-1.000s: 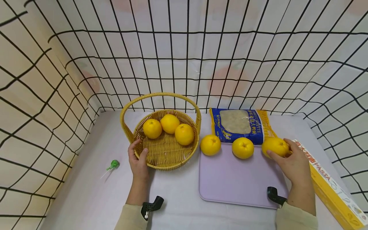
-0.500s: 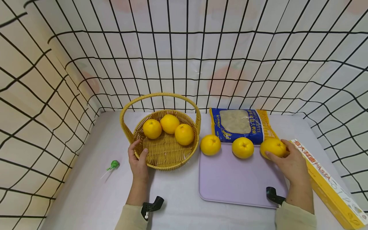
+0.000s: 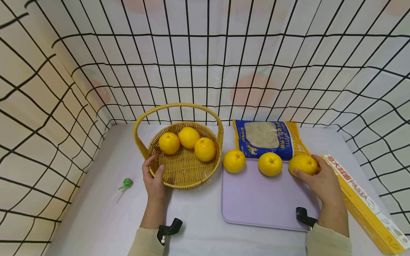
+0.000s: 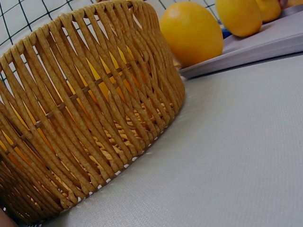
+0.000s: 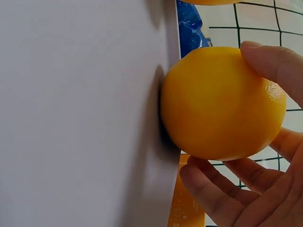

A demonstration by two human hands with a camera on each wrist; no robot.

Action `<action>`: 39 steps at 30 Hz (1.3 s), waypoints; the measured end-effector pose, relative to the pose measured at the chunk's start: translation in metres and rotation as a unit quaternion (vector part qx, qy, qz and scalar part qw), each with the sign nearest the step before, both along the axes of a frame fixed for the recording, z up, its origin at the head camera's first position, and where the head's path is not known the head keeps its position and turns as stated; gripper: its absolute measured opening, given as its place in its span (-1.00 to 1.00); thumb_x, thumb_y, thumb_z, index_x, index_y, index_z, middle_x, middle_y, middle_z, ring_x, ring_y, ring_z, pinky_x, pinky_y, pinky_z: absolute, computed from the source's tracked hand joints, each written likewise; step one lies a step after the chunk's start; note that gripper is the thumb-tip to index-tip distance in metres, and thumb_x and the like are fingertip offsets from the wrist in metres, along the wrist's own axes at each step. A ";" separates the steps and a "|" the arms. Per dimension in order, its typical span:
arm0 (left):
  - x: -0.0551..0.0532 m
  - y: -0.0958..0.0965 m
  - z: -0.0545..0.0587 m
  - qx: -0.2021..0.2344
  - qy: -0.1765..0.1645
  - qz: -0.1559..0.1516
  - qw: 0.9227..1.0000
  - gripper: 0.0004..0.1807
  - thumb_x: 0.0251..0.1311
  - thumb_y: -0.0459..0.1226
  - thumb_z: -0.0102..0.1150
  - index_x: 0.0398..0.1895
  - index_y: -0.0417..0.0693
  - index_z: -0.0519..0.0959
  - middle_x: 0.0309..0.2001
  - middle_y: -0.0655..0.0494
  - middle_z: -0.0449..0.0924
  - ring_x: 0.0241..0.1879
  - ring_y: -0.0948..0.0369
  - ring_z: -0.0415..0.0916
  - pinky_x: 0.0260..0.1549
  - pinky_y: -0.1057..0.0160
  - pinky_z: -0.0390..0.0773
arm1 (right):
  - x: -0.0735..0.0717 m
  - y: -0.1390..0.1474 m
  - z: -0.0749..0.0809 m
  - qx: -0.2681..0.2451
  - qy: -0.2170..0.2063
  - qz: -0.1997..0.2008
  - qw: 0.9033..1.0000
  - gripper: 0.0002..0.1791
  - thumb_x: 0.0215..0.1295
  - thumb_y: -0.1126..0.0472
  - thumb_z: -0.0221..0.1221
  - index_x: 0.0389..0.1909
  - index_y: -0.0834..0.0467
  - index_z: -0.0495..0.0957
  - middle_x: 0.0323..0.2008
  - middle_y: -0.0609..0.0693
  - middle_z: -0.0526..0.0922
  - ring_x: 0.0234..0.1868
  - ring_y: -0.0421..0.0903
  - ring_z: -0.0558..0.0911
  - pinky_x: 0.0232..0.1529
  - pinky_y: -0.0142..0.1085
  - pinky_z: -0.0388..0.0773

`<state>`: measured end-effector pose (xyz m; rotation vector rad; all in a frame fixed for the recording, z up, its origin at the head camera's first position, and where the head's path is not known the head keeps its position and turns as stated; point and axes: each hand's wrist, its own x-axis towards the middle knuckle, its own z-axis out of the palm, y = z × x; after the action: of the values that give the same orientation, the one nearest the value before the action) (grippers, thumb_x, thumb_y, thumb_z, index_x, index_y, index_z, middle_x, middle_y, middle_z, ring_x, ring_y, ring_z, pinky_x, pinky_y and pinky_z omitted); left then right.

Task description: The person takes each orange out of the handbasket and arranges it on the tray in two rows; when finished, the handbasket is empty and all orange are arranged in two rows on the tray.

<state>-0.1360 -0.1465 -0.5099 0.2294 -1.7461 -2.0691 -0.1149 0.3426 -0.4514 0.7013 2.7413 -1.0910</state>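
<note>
The grip of the right hand (image 3: 325, 181), curved partly closed, holds a yellow fruit (image 3: 302, 164) at the far right corner of the purple tray (image 3: 269, 202). The grip of the left hand (image 3: 154, 182) pinches the near left rim of the wicker basket (image 3: 184, 173), containing three fruits (image 3: 188, 137).

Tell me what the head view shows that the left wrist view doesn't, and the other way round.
Only the head view shows the green lollipop, the pasta box, the bare floor inside the woven basket, and plainly the right hand holding a yellow fruit.

Only the left wrist view shows the basket's near outer wall up close, with yellow glimpsed through its gaps.

Both share the basket, the lilac tray, fruit along it, the white tablecloth and some of the blue bag.
</note>
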 end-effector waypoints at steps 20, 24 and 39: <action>-0.001 0.000 -0.002 0.001 -0.001 0.002 1.000 -0.52 0.34 -0.39 0.00 0.33 -0.11 0.33 0.50 0.01 0.17 0.55 0.12 0.04 0.51 -0.07 0.08 | 0.013 -0.015 0.038 0.012 0.055 -0.024 0.998 0.12 0.26 -0.27 0.29 0.66 -0.08 -0.14 0.59 0.31 0.04 0.47 0.40 0.25 0.30 0.28 0.38; -0.001 0.000 -0.002 0.003 -0.002 0.003 1.000 -0.52 0.33 -0.38 0.01 0.32 -0.09 0.35 0.51 0.01 0.16 0.56 0.11 0.03 0.52 -0.10 0.06 | 0.016 -0.022 0.047 -0.003 0.069 -0.028 0.997 0.09 0.26 -0.29 0.29 0.66 -0.17 -0.11 0.61 0.22 0.03 0.49 0.35 0.28 0.32 0.24 0.37; 0.000 0.000 -0.001 0.000 -0.009 0.000 1.000 -0.52 0.33 -0.37 0.00 0.32 -0.05 0.35 0.53 0.04 0.15 0.56 0.11 0.03 0.53 -0.12 0.07 | 0.026 -0.072 0.069 0.014 0.169 0.055 0.984 -0.08 0.27 -0.14 0.35 0.59 -0.15 0.15 0.52 0.05 0.27 0.46 0.15 0.37 0.42 -0.27 0.35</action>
<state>-0.1361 -0.1469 -0.5106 0.2483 -1.7557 -2.0728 -0.0888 0.2703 -0.3826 0.3912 3.0372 -1.2505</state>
